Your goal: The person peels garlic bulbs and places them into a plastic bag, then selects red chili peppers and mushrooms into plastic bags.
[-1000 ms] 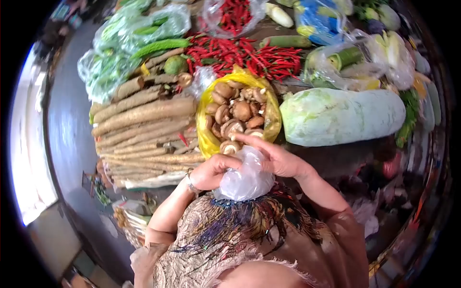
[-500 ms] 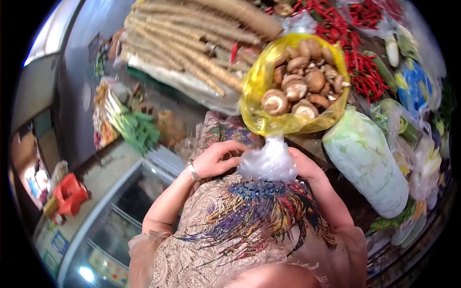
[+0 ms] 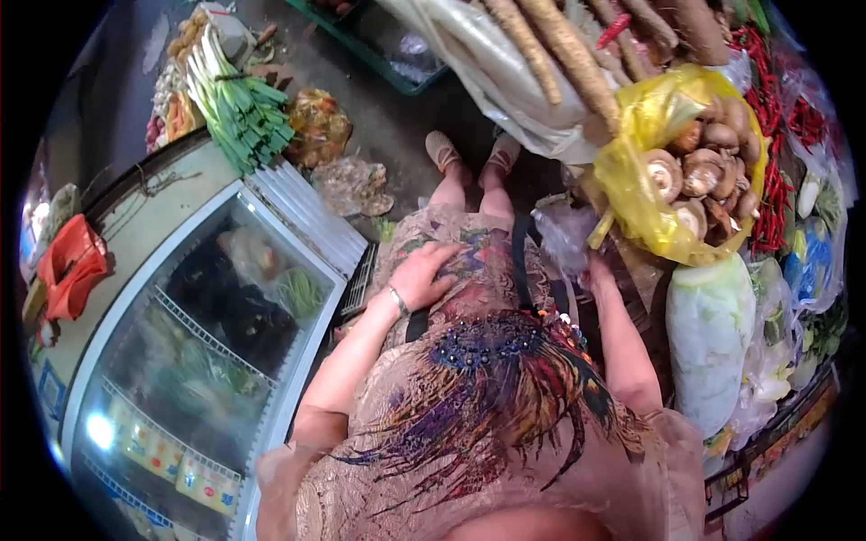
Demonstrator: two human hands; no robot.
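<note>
My left hand (image 3: 424, 276) rests on the front of my patterned dress (image 3: 492, 370), its fingers apart and nothing in it. To the right, my right hand (image 3: 595, 270) is at the lower edge of a clear plastic bag (image 3: 566, 236), with its fingers closed on the film. Just above and right of that hand, a yellow bag (image 3: 645, 135) stands open, full of brown mushrooms (image 3: 719, 135). Below the mushrooms lies a large pale green melon (image 3: 711, 347).
A glass-topped display case (image 3: 216, 343) stands at the left. Beyond it are green leeks (image 3: 236, 113) and bagged goods (image 3: 317, 126). Long brown roots (image 3: 564, 50) and red chillies (image 3: 774, 194) lie at upper right. A green crate (image 3: 401, 77) is at the top.
The view has swung left and down to the floor and display case. My left hand has come off the clear bag and onto my dress; the bag is now at my right hand's side.
</note>
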